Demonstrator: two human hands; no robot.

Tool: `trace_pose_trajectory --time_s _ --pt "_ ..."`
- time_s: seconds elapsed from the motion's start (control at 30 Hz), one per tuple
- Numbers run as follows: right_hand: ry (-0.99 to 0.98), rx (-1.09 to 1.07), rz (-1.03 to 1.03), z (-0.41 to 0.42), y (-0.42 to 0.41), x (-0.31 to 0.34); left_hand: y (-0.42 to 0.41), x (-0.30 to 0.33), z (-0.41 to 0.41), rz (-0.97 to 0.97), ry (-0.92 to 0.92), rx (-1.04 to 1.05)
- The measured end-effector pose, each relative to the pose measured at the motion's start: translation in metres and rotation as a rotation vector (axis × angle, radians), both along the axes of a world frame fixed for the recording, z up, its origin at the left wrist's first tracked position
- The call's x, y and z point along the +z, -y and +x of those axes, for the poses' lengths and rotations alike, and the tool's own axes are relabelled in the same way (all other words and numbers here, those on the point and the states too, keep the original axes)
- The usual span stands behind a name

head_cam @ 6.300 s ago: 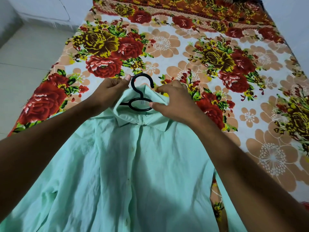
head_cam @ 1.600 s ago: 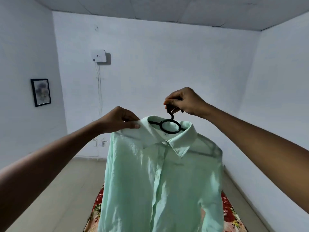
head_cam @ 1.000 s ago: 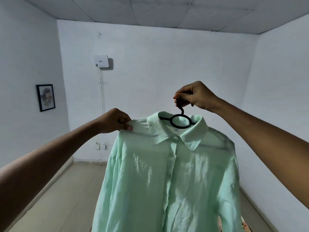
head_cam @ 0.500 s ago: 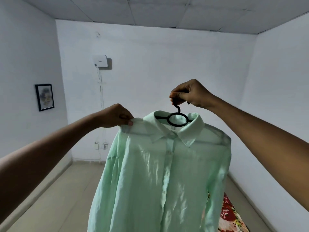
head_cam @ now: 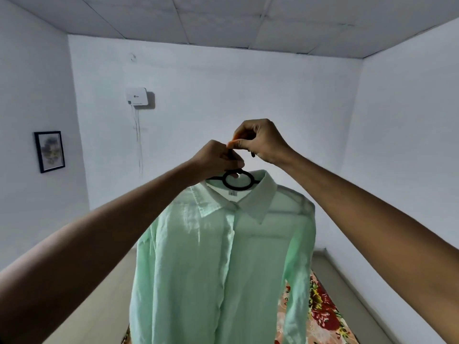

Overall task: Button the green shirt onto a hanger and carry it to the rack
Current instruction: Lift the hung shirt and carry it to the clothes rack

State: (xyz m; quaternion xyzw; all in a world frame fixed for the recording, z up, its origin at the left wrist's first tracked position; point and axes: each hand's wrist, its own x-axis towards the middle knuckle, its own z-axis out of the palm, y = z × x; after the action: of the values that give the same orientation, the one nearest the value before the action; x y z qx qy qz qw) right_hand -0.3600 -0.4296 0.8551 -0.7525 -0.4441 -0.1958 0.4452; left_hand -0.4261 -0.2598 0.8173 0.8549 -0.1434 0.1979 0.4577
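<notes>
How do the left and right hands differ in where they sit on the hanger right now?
The left hand sits lower, closed around the neck of the black hanger just above its ring; the right hand sits higher, over the hook. The left hand hides the neck; a dark tip shows under the right hand. Both are closed above the collar of the green shirt, touching each other.

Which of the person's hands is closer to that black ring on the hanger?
Left. The left hand sits directly above the black ring, gripping the hanger's stem. The right hand is higher and to the right, fingers pinched near the hook.
</notes>
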Motion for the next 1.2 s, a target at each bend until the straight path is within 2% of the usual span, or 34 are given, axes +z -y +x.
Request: trace_pose_trajectory --time_s 0.13,0.2,0.3,0.4,0.53,0.63,0.83,1.0,1.1,1.2 --pt "-0.047 -0.021 0.041 0.008 0.027 -0.002 0.007 0.005 0.000 -0.011 -0.033 -0.014" --pt "-0.154 0.000 0.012 0.014 0.048 -0.013 0.005 0.010 0.000 -0.018 -0.032 0.006" --pt "-0.281 -0.008 -0.194 0.023 0.086 -0.042 -0.004 0.017 -0.001 -0.103 -0.029 0.019" --pt "-0.285 -0.055 -0.319 0.026 0.112 -0.065 -0.016 0.022 0.000 -0.159 -0.038 0.005" --pt "-0.316 -0.017 -0.189 0.026 0.129 -0.077 -0.022 0.025 0.000 -0.111 -0.056 0.017" --pt "-0.355 0.026 -0.216 0.027 0.134 -0.082 -0.020 0.023 0.000 -0.075 -0.056 0.032" --pt "-0.374 0.060 -0.084 0.037 0.136 -0.092 -0.024 0.019 -0.004 -0.110 -0.042 0.067" --pt "-0.546 0.128 0.018 0.035 0.132 -0.099 -0.022 0.022 -0.005 -0.142 -0.047 0.060" --pt "-0.507 0.094 0.072 0.034 0.133 -0.106 -0.025 0.023 -0.007 -0.185 -0.046 0.054" --pt "-0.425 0.004 0.241 0.037 0.136 -0.115 -0.032 0.023 -0.007 -0.180 -0.045 0.051"
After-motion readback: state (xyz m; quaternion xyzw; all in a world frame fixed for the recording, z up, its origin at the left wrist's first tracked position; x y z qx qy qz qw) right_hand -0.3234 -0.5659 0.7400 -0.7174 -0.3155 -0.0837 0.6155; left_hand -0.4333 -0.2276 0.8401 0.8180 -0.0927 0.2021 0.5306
